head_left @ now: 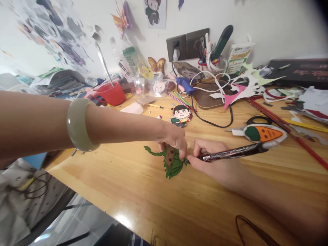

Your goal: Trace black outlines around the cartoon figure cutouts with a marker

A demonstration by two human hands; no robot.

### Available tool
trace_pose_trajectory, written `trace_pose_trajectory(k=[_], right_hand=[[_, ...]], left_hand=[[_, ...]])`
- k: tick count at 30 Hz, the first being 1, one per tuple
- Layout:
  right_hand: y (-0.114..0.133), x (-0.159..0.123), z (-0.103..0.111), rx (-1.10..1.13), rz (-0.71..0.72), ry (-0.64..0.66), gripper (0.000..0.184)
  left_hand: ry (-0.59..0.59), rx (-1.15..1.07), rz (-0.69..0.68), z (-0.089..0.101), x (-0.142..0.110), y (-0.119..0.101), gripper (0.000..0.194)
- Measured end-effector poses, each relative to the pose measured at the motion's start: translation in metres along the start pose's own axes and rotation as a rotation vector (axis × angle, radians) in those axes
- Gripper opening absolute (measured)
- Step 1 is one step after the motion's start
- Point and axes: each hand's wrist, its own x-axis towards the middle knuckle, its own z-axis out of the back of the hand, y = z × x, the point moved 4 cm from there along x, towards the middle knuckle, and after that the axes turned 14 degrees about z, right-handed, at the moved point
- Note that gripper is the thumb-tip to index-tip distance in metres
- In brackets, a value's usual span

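Note:
A flat cut-out figure with green hair and a brown face lies tilted on the wooden table. My left hand reaches across from the left, its bent fingers gripping the cut-out's upper right edge. A pale green bangle circles that forearm. My right hand is closed around a dark marker pen. The pen slants toward the cut-out, its back end pointing right. Its tip is hidden near my right fingertips, which are close to the cut-out's right edge. A black-haired cut-out lies just beyond my left hand.
Scissors lie partly under a carrot-shaped cut-out at right. Behind are a red mug with a spoon, a blue glue gun with looping cords, and paper scraps. The table's front edge runs diagonally at lower left.

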Motion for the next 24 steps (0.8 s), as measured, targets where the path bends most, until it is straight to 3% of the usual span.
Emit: trace_pose_trajectory(k=[10, 24], right_hand=[[-0.003, -0.003, -0.001, 0.006, 0.006, -0.006, 0.020], [-0.003, -0.003, -0.002, 0.014, 0.003, 0.019, 0.021]], left_hand=[[0.063, -0.019, -0.040, 0.006, -0.007, -0.001, 0.030], [0.045, -0.019, -0.065, 0.009, -0.025, -0.003, 0.022]])
